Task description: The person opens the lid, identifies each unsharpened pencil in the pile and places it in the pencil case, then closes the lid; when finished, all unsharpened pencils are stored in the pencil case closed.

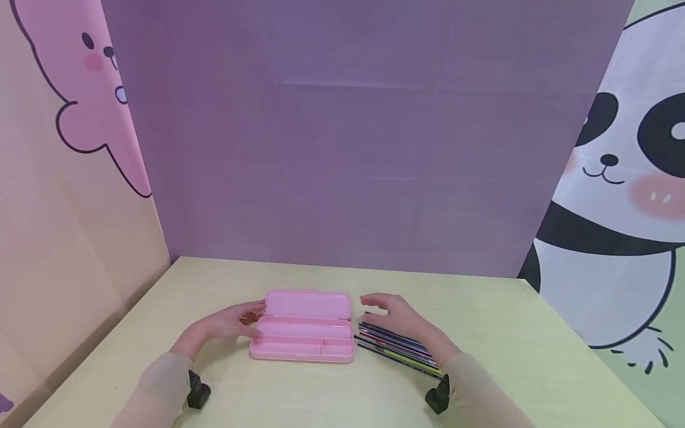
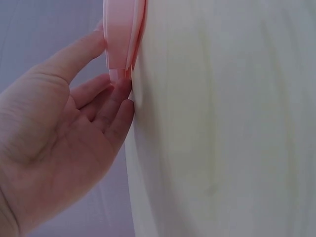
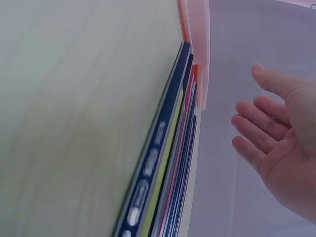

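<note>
On the far left we saw a wall panel with a pink bear drawing (image 1: 91,89) beside a purple backdrop (image 1: 353,131). Below it, on the pale yellow table (image 1: 481,333), our left hand (image 1: 230,324) lay at the left end of an open pink pencil case (image 1: 306,326). In the left wrist view its fingers (image 2: 116,106) were only loosely bent and touched the end of the case (image 2: 122,37) with their tips, the thumb lying along the edge; they pressed against it rather than gripping it. The case sat near the middle of the table, lid folded back toward the backdrop, and its tray showed 1 long compartment with 2 shorter ones in front. Just right of the case lay a row of pencils (image 1: 398,351), side by side and slanting toward our right sleeve. Our right hand (image 1: 398,318) hovered over the upper ends of the pencils (image 3: 163,168); the right wrist view showed its fingers (image 3: 256,128) spread and relaxed, palm open, holding nothing and apart from both pencils and case. Furthest right hung a panda drawing (image 1: 626,178). A small black camera mount (image 1: 198,392) sat at each wrist.
</note>
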`<state>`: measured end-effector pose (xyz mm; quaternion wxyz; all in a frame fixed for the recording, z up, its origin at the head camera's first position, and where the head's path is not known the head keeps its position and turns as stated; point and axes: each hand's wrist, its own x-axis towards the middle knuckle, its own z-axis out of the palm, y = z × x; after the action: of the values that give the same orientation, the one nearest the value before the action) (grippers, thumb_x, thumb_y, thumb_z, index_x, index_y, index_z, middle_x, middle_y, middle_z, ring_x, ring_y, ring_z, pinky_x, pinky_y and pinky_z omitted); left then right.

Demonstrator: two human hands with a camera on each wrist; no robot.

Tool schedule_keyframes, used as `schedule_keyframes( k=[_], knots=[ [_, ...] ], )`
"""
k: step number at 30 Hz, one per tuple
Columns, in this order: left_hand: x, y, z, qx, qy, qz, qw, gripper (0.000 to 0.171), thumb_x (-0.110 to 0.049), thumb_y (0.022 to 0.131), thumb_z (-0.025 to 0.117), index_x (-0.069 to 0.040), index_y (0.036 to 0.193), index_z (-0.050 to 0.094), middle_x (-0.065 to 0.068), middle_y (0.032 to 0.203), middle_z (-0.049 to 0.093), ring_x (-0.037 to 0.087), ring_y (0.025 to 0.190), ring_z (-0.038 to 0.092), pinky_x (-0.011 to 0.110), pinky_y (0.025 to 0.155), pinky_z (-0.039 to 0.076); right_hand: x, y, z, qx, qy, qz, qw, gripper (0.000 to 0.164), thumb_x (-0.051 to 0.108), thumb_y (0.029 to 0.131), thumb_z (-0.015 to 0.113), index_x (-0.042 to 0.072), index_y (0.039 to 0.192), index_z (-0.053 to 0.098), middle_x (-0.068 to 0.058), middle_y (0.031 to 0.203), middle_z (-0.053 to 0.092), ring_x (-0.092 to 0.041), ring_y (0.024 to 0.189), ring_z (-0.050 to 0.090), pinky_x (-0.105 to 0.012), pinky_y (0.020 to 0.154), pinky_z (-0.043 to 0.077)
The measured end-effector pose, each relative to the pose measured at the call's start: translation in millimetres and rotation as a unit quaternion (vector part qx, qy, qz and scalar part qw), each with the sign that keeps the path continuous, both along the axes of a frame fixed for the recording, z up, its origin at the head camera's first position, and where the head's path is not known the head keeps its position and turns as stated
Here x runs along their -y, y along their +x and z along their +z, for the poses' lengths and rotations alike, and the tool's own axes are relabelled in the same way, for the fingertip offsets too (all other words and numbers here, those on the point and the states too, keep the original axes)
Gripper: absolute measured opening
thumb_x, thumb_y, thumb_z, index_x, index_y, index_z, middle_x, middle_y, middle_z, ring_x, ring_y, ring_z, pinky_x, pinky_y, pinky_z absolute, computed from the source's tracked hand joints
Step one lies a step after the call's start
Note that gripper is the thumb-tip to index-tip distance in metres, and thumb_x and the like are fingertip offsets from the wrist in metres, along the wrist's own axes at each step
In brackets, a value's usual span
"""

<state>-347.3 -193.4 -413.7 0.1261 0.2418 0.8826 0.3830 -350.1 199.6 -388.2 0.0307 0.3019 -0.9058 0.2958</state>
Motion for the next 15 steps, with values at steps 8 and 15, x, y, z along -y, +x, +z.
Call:
schedule_keyframes(
  k=[8,15],
  knots=[
    [1,0.9,1.8,0.005,-0.001,0.016,0.9999,0.08,-0.024,0.083,0.071,0.001,0.146,0.027,0.022,0.145,0.038,0.039,0.126,0.042,0.053,0.105,0.036,-17,1.0,2.3,-0.018,-0.004,-0.007,1.0,0.045,0.027,0.09,0.063,0.003,0.128,0.055,-0.012,0.122,0.063,-0.029,0.113,0.058,-0.046,0.097,0.047],
    [2,0.2,1.8,0.008,-0.006,0.019,0.9998,0.081,-0.025,0.083,0.071,-0.001,0.146,0.027,0.021,0.144,0.039,0.039,0.126,0.043,0.053,0.105,0.037,-33,2.5,2.5,-0.014,-0.007,-0.033,0.999,0.045,0.028,0.09,0.063,0.003,0.127,0.056,-0.011,0.12,0.064,-0.028,0.112,0.059,-0.046,0.097,0.046]
  ],
)
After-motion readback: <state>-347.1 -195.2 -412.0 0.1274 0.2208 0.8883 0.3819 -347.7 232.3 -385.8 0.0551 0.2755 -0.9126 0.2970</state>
